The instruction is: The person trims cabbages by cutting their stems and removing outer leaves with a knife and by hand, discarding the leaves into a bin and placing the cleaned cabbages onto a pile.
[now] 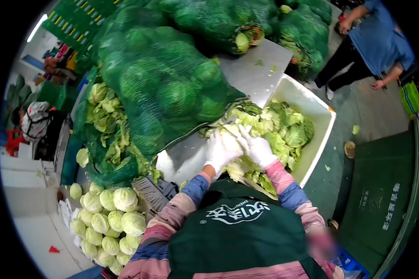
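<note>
My left hand [220, 151], in a white glove, is wrapped round a pale, stripped cabbage [232, 139] over the near side of the metal table. From the right, my white-gloved right hand [260, 149] has its fingers on the same cabbage; whether a small tool is also in it cannot be made out. Just beyond and to the right, loose green outer leaves [284, 125] fill a white foam box [319, 142]. A big green mesh sack [158, 88] of cabbages lies to the left of my hands, its mouth towards them.
Bare cabbages [104, 221] are heaped at lower left. Leaves hang in green netting [109, 135] above them. More full sacks [209, 21] lie at the back of the metal table [258, 65]. A person in blue [379, 39] stands at upper right, above a green bin [381, 200].
</note>
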### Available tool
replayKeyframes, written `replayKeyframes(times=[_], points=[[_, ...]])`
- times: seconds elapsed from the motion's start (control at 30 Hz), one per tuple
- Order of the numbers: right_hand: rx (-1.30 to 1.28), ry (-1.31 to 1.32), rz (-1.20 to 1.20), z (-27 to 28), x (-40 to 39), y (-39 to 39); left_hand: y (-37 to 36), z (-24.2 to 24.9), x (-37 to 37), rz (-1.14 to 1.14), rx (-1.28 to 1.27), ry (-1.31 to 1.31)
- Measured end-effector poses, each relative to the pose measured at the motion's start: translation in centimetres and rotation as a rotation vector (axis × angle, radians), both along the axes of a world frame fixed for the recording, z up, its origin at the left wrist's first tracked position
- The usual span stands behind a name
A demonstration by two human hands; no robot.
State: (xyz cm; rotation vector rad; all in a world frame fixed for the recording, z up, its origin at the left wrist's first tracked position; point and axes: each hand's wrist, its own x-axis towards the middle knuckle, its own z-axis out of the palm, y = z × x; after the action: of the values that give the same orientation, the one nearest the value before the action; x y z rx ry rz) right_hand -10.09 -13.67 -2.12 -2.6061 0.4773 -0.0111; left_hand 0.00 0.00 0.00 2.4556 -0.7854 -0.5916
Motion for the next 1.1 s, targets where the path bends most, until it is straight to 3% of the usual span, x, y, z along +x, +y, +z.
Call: replayKeyframes(times=[0.13,0.3,0.37,0.5,0.6,0.63,0.7,0.77,0.8,0.93,1.03,1.1], points=[[-0.114,0.013,0.037,1.3,-1.2,-1.3,-1.3,-0.3,-1.5,-0.005,-0.014,-0.031],[-0.016,0.073,-0.01,0.6,0.2,-1.2,-0.3,-0.9,-0.9,0.002,-0.096,-0.074],[0.335,-0.148,-0.282,-1.5,0.7,-2.7,0.6,-1.3,-1.1,-0.004,-0.182,-0.057],[0.221,-0.084,-0.338,-2.6,0.6,-4.8,2.4,-3.3,-0.7,-0.026,-0.453,0.035],[0.238,-0.055,-0.354,-4.1,0.5,-5.0,3.9,-4.0,0.0,-0.043,-0.499,0.077],[0.269,-0.098,-0.361,-2.2,0.8,-4.2,4.1,-4.2,0.2,-0.04,-0.499,0.075],[0.335,0.069,-0.348,-0.2,1.0,-2.3,4.6,-4.3,0.6,-0.002,-0.593,0.287],[0.15,0.012,-0.297,-2.4,1.2,-0.7,5.8,-4.0,1.2,0.009,-0.468,0.204],[0.176,0.066,-0.349,-1.8,1.3,-0.2,6.2,-3.6,1.2,0.018,-0.343,0.123],[0.154,0.025,-0.36,-1.5,1.1,0.7,7.2,-2.9,0.4,0.059,-0.263,0.197],[0.115,-0.188,-0.345,-1.0,1.2,2.3,6.1,-4.9,-1.7,0.253,-0.411,0.251],[0.097,-0.105,-0.361,-0.8,1.2,2.2,5.4,-5.2,-1.6,0.336,-0.579,0.295]])
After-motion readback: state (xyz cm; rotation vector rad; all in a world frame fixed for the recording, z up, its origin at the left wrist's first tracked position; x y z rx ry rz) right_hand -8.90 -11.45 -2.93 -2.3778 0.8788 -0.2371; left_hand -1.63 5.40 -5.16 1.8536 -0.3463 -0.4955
